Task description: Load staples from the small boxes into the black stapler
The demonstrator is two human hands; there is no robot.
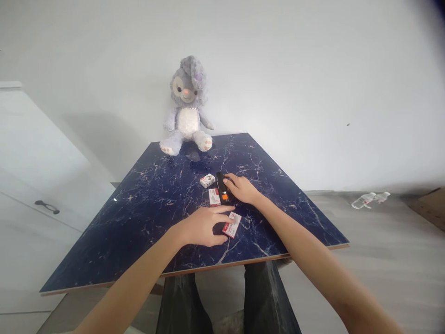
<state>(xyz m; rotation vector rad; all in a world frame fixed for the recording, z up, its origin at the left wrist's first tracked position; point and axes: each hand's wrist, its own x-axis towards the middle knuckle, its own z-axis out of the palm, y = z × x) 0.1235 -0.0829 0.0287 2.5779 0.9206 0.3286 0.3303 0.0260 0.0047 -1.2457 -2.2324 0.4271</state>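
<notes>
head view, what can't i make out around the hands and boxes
All in the head view:
- Fine print on the near red-and-white box: too small, partly under the left hand.
- Right side of the black object: covered by the right hand.
- Brown object at far right: cut off by the picture's edge.

Black device (222, 189), perhaps a stapler, three red-white boxes (214, 197) near
</notes>
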